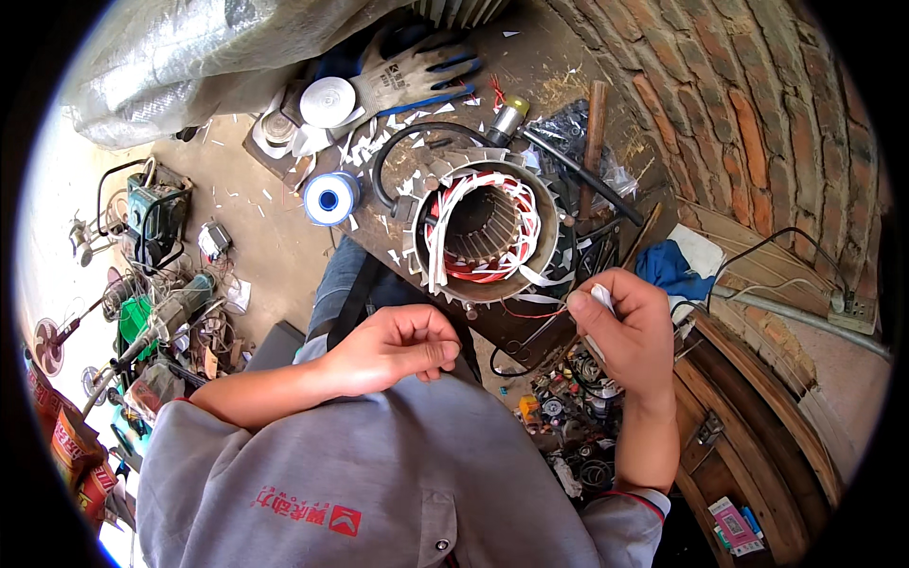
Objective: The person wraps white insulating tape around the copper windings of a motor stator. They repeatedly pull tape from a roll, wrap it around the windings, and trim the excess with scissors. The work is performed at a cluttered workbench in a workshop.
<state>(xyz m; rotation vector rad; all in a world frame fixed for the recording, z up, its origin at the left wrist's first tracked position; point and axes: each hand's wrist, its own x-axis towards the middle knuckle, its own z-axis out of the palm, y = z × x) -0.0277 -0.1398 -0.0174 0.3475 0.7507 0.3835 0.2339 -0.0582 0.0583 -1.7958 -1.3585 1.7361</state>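
Observation:
A motor stator (536,280) with a finned metal housing stands on the bench, its open end facing up. Red coil windings (488,275) ring its bore, wrapped and laced with white tape (445,213). A loose tape end trails off the ring at the near right, beside a thin red wire. My right hand (629,327) is closed to the right of the stator, gripping a folded white strip (602,299) between thumb and fingers. Nearer my body, below the stator, my left hand (402,348) is curled with thumb against fingers, and nothing shows in it.
A spool (345,199), white tape rolls (328,101) and a work glove (407,80) lie left and behind, among paper scraps. A black rod (582,178) and wooden stick (594,133) lie right of the stator. A brick wall (739,123) stands beyond; small parts fill the space below.

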